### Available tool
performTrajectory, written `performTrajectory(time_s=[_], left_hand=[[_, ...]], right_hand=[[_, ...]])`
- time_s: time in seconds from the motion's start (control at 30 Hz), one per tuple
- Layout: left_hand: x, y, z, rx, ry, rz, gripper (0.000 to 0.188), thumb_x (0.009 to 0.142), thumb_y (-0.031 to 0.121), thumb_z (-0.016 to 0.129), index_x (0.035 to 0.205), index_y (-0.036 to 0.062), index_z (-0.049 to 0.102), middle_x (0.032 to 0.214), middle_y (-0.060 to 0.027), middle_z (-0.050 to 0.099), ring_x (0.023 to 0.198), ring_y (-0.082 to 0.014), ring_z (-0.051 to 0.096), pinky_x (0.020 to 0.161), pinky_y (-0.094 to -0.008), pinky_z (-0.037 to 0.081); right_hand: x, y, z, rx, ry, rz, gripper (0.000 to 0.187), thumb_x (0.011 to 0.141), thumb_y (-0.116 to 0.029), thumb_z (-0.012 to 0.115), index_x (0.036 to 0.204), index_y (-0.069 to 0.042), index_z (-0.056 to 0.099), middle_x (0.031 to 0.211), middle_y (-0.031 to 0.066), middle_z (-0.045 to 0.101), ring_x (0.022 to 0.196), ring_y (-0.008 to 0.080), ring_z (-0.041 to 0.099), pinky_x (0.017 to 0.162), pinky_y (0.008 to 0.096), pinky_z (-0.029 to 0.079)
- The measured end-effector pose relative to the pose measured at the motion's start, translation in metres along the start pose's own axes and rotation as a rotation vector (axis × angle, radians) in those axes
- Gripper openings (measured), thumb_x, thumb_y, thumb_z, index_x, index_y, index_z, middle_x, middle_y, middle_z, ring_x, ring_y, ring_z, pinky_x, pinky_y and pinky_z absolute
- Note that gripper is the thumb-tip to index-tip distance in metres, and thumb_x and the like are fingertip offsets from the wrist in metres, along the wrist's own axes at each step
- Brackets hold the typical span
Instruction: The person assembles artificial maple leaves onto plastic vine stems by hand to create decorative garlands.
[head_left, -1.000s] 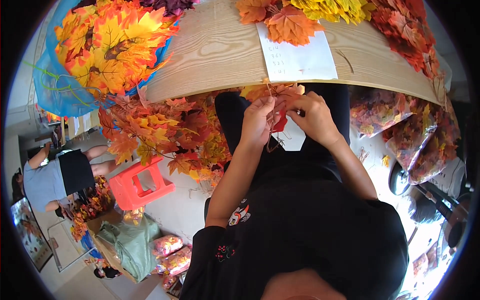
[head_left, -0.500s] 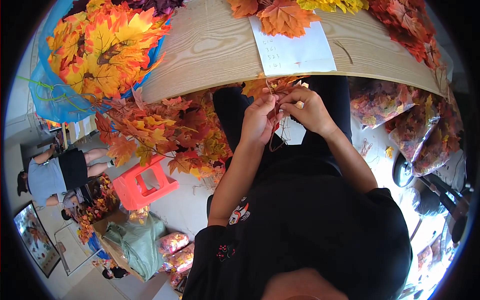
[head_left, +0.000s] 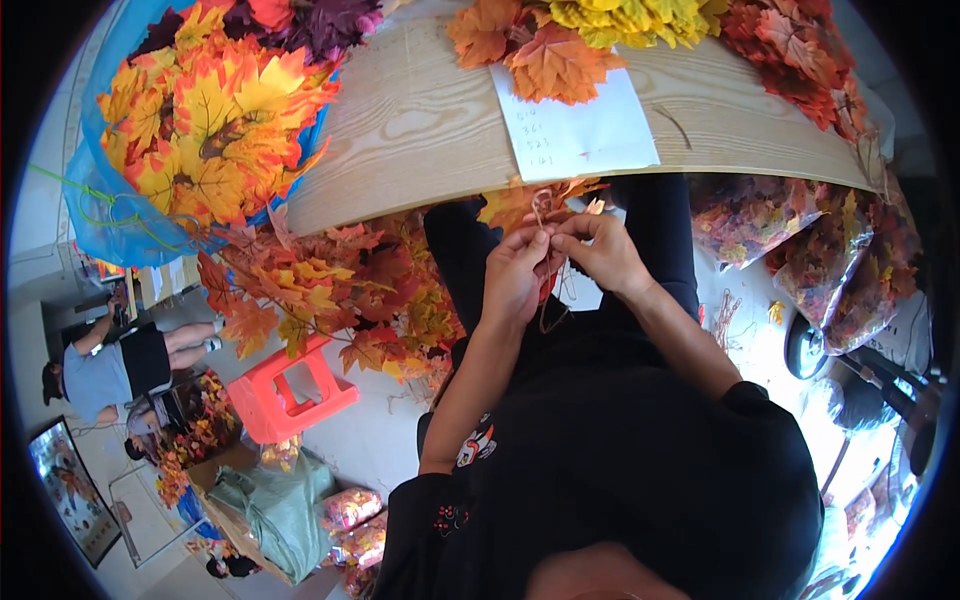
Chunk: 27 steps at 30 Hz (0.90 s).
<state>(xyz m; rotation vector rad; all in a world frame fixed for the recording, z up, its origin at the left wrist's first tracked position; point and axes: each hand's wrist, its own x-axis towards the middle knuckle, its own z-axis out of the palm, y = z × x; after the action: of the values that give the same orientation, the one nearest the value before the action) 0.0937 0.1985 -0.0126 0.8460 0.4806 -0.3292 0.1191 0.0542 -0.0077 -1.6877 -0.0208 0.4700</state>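
My left hand (head_left: 513,275) and my right hand (head_left: 610,253) meet over my lap, just below the table edge. Fingers of both are closed on a thin brown artificial vine stem (head_left: 541,204), which loops up above the left fingertips. More of the thin strand hangs below the hands. Orange artificial maple leaves (head_left: 503,208) show just beyond the fingers, partly hidden by them. Exactly how the stem runs between the fingertips is too small to make out.
The wooden table (head_left: 400,130) bears a handwritten paper (head_left: 590,135) and yellow leaves (head_left: 640,20). A blue bag (head_left: 90,215) of leaves stands left. Leaf garlands (head_left: 370,270) hang beside my leg. A red stool (head_left: 290,390), bagged leaves (head_left: 750,220) and a person (head_left: 120,365) are around.
The whole view has shifted slightly, the table now sitting lower. A loop of stem now stands up more plainly above my left fingertips. Both hands stay together.
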Motion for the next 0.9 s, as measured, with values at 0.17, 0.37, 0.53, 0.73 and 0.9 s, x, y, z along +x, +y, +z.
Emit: performTrajectory(time_s=[0.17,0.37,0.53,0.73,0.9], left_hand=[[-0.003,-0.003,-0.001,0.011,0.054,-0.009,0.016,0.087,0.009,0.054,0.098,-0.0027,0.056,0.098,-0.0092,0.059,0.083,-0.0144,0.059,0.073,-0.0257,0.05],[-0.011,-0.017,0.0,0.566,0.147,0.391,0.012,0.085,0.007,0.055,0.091,-0.0033,0.056,0.084,-0.0059,0.059,0.071,-0.0091,0.057,0.06,-0.0209,0.05],[-0.021,-0.002,-0.003,0.543,-0.108,-0.059,0.014,0.088,0.016,0.053,0.089,0.0025,0.055,0.077,-0.0025,0.058,0.067,-0.0087,0.055,0.059,-0.021,0.048],[-0.014,0.009,-0.029,0.1,-0.17,-0.261,0.018,0.088,0.015,0.046,0.097,0.0025,0.056,0.077,-0.0011,0.057,0.065,-0.0086,0.052,0.051,-0.0196,0.038],[-0.003,0.003,-0.009,-0.134,-0.074,-0.281,0.03,0.089,0.01,0.043,0.116,-0.0005,0.05,0.084,-0.0071,0.059,0.068,-0.012,0.055,0.063,-0.0233,0.046]], right_hand=[[-0.004,0.001,0.003,-0.01,0.037,-0.034,0.015,0.078,-0.009,0.062,0.084,0.005,0.063,0.072,0.0057,0.063,0.066,0.0076,0.056,0.06,0.0231,0.046],[-0.001,-0.005,-0.004,-0.003,0.079,-0.063,0.014,0.078,-0.01,0.062,0.084,0.002,0.063,0.069,0.007,0.063,0.063,0.0091,0.057,0.059,0.0238,0.046],[-0.002,-0.015,-0.025,-0.491,0.024,-0.351,0.016,0.076,-0.019,0.06,0.081,-0.004,0.065,0.07,0.013,0.063,0.067,0.027,0.062,0.062,0.0358,0.049],[0.013,-0.156,-0.079,-0.523,-0.057,-0.438,0.021,0.083,-0.02,0.054,0.077,-0.003,0.064,0.064,0.0125,0.061,0.059,0.0223,0.061,0.057,0.0337,0.047],[0.196,-0.234,-0.178,-0.72,0.616,-0.754,0.023,0.084,-0.02,0.055,0.084,0.002,0.06,0.072,0.0079,0.06,0.06,0.0165,0.054,0.061,0.0295,0.044]])
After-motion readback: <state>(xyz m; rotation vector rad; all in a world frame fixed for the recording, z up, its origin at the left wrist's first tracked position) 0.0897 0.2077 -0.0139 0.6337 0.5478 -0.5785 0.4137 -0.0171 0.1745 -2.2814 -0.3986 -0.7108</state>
